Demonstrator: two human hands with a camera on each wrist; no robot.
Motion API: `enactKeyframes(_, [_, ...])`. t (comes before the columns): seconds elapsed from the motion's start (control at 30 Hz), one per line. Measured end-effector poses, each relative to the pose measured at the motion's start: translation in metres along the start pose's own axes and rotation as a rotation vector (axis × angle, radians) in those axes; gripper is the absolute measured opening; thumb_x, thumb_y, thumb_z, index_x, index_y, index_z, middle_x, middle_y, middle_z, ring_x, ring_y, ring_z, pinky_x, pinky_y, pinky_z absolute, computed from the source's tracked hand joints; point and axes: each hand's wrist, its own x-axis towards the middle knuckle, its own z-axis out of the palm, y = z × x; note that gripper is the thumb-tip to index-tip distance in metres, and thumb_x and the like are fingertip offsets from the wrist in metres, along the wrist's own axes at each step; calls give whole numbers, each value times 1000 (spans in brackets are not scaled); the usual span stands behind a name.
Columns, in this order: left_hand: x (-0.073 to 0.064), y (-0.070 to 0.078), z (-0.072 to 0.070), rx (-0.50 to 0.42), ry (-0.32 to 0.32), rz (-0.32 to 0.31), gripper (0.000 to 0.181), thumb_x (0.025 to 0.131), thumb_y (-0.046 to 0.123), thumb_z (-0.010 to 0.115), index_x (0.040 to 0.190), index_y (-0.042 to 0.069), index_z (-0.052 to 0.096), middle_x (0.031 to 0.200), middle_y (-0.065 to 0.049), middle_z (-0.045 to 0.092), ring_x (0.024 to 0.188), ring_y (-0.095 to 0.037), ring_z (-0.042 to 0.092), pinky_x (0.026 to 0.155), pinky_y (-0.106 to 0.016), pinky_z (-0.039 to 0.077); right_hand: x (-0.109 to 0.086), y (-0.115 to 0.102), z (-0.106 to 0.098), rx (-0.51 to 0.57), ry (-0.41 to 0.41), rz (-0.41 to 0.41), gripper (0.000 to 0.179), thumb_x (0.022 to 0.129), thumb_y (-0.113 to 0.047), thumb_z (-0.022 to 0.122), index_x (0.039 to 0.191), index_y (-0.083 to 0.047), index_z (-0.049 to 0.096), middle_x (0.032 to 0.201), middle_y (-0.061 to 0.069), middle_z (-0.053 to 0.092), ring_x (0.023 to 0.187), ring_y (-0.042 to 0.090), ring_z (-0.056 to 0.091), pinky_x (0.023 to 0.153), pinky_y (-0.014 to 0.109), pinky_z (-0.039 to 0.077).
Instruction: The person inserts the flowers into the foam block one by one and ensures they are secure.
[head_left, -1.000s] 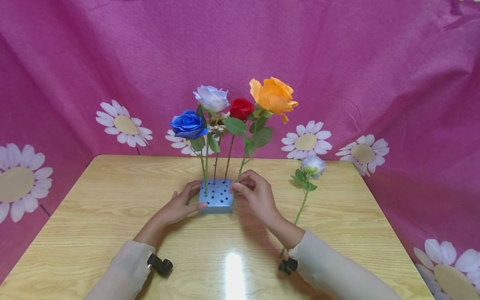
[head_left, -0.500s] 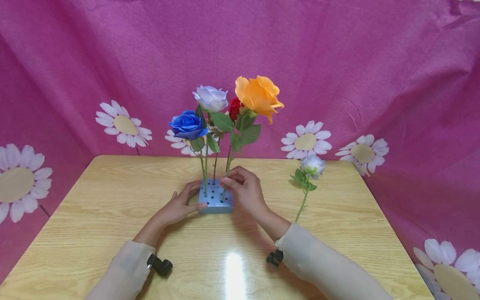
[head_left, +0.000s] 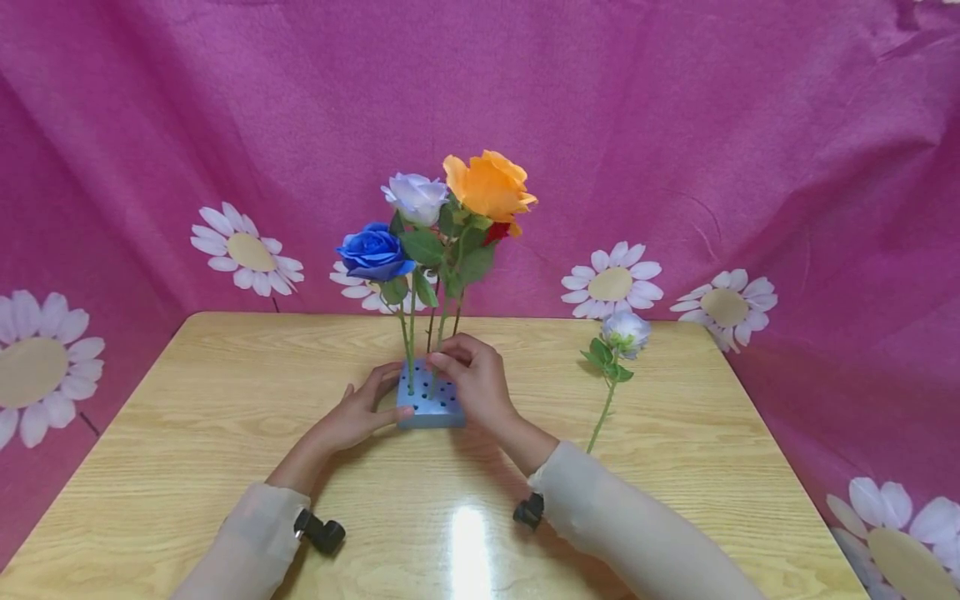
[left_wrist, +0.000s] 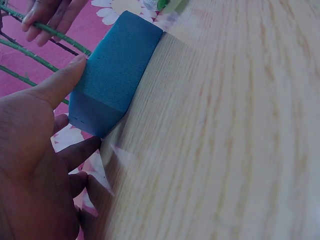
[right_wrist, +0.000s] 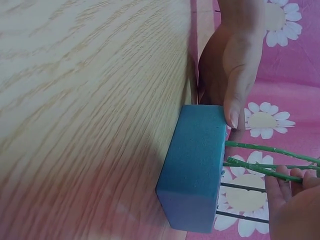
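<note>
My left hand (head_left: 358, 414) holds a blue foam block (head_left: 432, 420) by its left side, thumb on the top edge and the other fingers beside it. Holes dot the block's top. With thumb and fingers, my right hand (head_left: 480, 385) pinches the green stem (right_wrist: 262, 170) of an orange rose (head_left: 489, 188) over the block. The stem's lower tip is at the top face; whether it sits in a hole I cannot tell. A blue rose (head_left: 375, 251) and a pale lilac rose (head_left: 416, 200) stand in the block. A red rose (head_left: 497, 232) is mostly hidden behind the orange one.
A pale lilac flower (head_left: 626, 332) with green leaves lies on the wooden table (head_left: 697, 450), right of my right arm, its lower stem hidden by the sleeve. A pink cloth (head_left: 675, 125) printed with daisies hangs behind and at both sides.
My right hand has moved left over the block, carrying the orange rose upright. The orange bloom now covers most of the red rose. My left hand has stayed at the block.
</note>
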Motion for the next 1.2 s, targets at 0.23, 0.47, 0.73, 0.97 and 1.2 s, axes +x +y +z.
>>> enactKeyframes(0.23, [0, -2, 0, 7, -2, 8, 86, 98, 47, 69, 162, 16, 21, 166, -19, 32, 156, -36, 23, 116, -72, -16, 3, 2, 5, 2, 2, -5, 7, 98, -7, 69, 99, 0, 72, 95, 14, 78, 89, 20, 76, 80, 32, 63])
enactKeyframes(0.47, [0, -2, 0, 9, -3, 9, 85, 98, 46, 68, 162, 16, 21, 166, -19, 32, 156, -36, 23, 116, -72, -16, 5, 5, 9, -10, 2, 8, 7, 99, -8, 69, 99, -2, 73, 94, 12, 78, 89, 19, 75, 80, 31, 63])
enactKeyframes(0.73, [2, -2, 0, 12, -6, 2, 86, 98, 47, 68, 161, 15, 20, 166, -20, 32, 156, -37, 23, 116, -72, -15, 5, 9, 10, -38, 6, 16, 6, 97, -8, 71, 98, -3, 74, 95, 15, 78, 90, 22, 75, 78, 29, 63])
enactKeyframes(0.97, [1, 0, 0, 0, -10, -10, 86, 98, 46, 69, 161, 14, 20, 166, -21, 32, 156, -38, 23, 116, -72, -16, 4, 13, 12, -51, 0, 26, 9, 97, -9, 71, 99, -1, 74, 94, 19, 77, 92, 34, 75, 79, 34, 63])
enactKeyframes(1.2, [1, 0, 0, 2, -8, 11, 86, 98, 45, 68, 161, 12, 20, 165, -22, 31, 155, -40, 23, 115, -74, -15, 2, 15, 13, -84, 3, 40, 8, 96, -12, 73, 100, -5, 75, 91, 11, 78, 87, 20, 75, 79, 33, 63])
